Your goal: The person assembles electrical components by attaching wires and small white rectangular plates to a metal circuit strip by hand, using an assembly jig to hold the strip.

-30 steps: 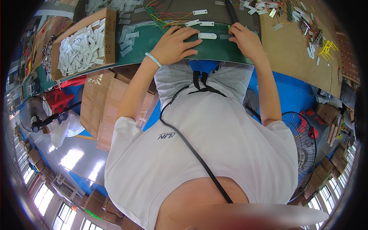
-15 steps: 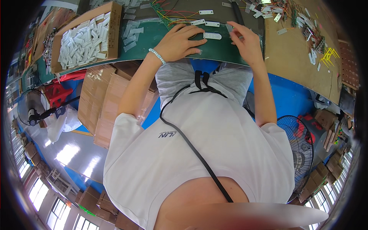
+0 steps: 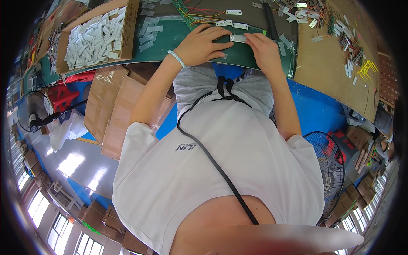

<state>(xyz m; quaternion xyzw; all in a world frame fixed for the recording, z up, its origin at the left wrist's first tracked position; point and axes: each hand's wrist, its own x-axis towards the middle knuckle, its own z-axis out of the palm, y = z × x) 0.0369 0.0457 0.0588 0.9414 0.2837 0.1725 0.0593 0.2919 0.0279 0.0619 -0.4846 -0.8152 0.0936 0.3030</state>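
Observation:
A small white rectangular plate (image 3: 238,38) lies flat on the green mat (image 3: 174,42), between my two hands. My left hand (image 3: 203,46) rests palm down with its fingers spread, and its fingertips touch the plate's left end. Beside the left thumb, a clear strip (image 3: 225,56) lies on the mat. The fingers of my right hand (image 3: 264,47) are pinched together at the plate's right end. A clear strip seems to be under them, mostly hidden by the fingers. Just beyond are further white plates (image 3: 240,26) with red and yellow wires.
At the left stands an open carton (image 3: 129,36) full of white pieces. More clear strips (image 3: 148,37) lie beside it. A dark handled tool (image 3: 270,21) lies beyond my right hand. The brown board (image 3: 314,59) on the right carries wired parts and yellow pieces (image 3: 366,68).
My right hand has moved left and inward, bringing a clear strip from beside the plate onto its right end. My left hand stays at the plate's left end.

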